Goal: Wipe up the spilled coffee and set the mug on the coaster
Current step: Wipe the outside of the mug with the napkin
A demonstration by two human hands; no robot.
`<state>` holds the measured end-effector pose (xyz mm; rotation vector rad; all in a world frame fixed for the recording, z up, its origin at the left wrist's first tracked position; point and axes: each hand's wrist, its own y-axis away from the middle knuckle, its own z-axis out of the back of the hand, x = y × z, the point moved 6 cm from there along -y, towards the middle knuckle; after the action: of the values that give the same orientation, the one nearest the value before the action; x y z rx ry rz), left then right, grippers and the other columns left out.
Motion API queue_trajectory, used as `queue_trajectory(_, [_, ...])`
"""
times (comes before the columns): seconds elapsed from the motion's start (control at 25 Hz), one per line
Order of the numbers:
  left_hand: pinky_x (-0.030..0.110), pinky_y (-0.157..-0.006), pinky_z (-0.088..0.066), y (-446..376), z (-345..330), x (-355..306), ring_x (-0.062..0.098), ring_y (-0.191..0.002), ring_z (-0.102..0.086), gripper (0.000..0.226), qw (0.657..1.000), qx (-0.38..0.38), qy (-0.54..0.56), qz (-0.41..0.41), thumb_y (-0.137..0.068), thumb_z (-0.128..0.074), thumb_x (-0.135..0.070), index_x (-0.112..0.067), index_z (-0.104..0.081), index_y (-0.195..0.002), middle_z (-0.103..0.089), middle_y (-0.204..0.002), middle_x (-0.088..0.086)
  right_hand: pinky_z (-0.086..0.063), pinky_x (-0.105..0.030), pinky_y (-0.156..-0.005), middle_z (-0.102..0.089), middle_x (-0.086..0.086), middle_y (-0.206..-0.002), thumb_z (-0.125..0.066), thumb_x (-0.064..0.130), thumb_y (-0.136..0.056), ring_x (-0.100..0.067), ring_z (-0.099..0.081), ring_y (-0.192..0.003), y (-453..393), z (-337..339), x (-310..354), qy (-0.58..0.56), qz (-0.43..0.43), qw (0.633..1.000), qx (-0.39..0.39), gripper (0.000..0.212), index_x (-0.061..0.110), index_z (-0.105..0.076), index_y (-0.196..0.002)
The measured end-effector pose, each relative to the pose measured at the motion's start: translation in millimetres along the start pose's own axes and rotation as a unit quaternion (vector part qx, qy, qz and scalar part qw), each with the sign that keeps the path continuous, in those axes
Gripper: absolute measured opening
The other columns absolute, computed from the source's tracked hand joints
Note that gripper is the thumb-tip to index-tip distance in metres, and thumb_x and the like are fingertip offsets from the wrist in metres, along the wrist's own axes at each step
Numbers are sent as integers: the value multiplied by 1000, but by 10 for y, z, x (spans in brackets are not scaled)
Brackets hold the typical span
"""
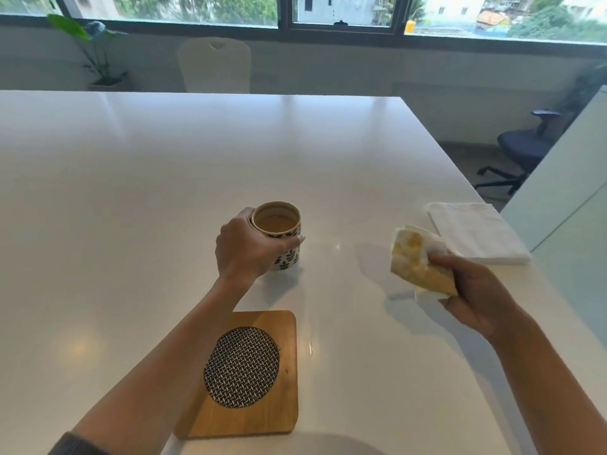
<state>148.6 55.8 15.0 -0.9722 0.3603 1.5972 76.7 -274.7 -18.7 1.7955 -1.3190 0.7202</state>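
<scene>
Apparently the wiping is done or nearly so, since no brown puddle is showing on the white tabletop [131, 198] and the napkin [417, 261] is already soaked tan. The left hand [246, 251] is wrapping round the side of the mug [279, 234], fingers [295, 242] curling across its leaf-patterned wall, probably readying to lift it. The mug is standing upright on the tabletop, with coffee inside, just beyond the coaster [243, 372] and not on it. The coaster, a wooden square with a woven round inset, is lying near the person, partly under the left forearm, so the carry should be short but needs to be level to avoid slopping.

The right hand [473, 290] is pinching the stained napkin between thumb and fingers, holding it raised off the tabletop and to the side, likely to keep the wet paper away from the cleaned patch. A stack of clean napkins [476, 231] is sitting just beyond it near the right edge.

The glossy tabletop is reflecting window light. Past it, a white chair [215, 64], a potted plant [98, 54] and a dark office chair [522, 152] are standing below wide windows [197, 8].
</scene>
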Motion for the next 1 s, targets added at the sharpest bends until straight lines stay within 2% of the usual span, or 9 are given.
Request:
queue_trajectory(0.08, [33,-73,-59,5,-19,13,15,-84,-71,78,1000,7,5,3,-42,-83,-76,-27,-71,-101,-75,-90,-10,-60,-26,-58,-76,-11,-90,-54,16,-84,-18,-76,-72,74,47,-13,-17,14,999,-29,31,8,-72,-107])
queue_trajectory(0.24, [26,-67,-52,6,-34,28,13,-81,-69,79,1000,16,19,-3,-42,-84,-75,-26,-71,-102,-74,-88,-10,-61,-27,-60,-76,-13,-91,-55,16,-84,-19,-76,-74,225,79,-134,-49,23,997,-56,29,9,-82,-93])
queue_trajectory(0.36, [25,-66,-49,7,-44,31,13,-80,-68,79,999,26,23,-9,-42,-83,-76,-26,-71,-101,-74,-87,-10,-60,-25,-55,-73,-14,-93,-55,16,-84,-19,-74,-73,318,86,-186,-71,33,993,-91,30,4,-73,-105])
queue_trajectory(0.52, [25,-66,-50,7,-59,53,14,-82,-68,83,999,37,20,-28,-43,-84,-76,-24,-70,-106,-75,-91,-8,-59,-25,-51,-68,-14,-93,-45,14,-99,-18,-70,-71,410,97,-279,-75,35,987,-139,26,2,-64,-112])
queue_trajectory(0.72, [33,-70,-53,30,-118,98,26,-95,-71,92,998,45,0,-40,-47,-82,-77,-19,-65,-116,-75,-102,2,-56,-25,-48,-67,-12,-83,-46,9,-97,-17,-68,-64,578,85,-385,-57,48,980,-187,21,2,-65,-105])
queue_trajectory(0.8, [39,-82,-54,36,-122,80,30,-111,-67,101,998,41,-5,-53,-49,-84,-74,-16,-60,-128,-72,-117,6,-55,-25,-48,-67,-11,-81,-46,8,-96,-16,-68,-62,648,105,-410,-40,54,976,-208,21,2,-65,-103])
queue_trajectory(0.84, [44,-97,-51,47,-120,47,31,-127,-58,107,997,35,-2,-71,-51,-86,-70,-14,-54,-136,-65,-131,8,-55,-25,-48,-67,-11,-80,-46,8,-96,-15,-68,-61,689,121,-418,-36,58,974,-217,21,2,-65,-103])
queue_trajectory(0.92, [43,-124,-18,99,-76,-93,30,-150,-28,110,989,6,14,-145,-58,-88,-60,-8,-44,-145,-47,-152,12,-55,-24,-48,-66,-10,-78,-46,7,-96,-15,-67,-60,762,157,-423,-38,60,971,-228,21,2,-66,-101])
queue_trajectory(1.0, [34,-125,3,226,-61,-277,30,-155,-14,99,973,-20,47,-227,-66,-87,-51,-7,-44,-144,-41,-156,12,-56,-24,-51,-66,-11,-81,-47,7,-94,-17,-66,-63,831,202,-427,-50,56,971,-228,21,3,-66,-100])
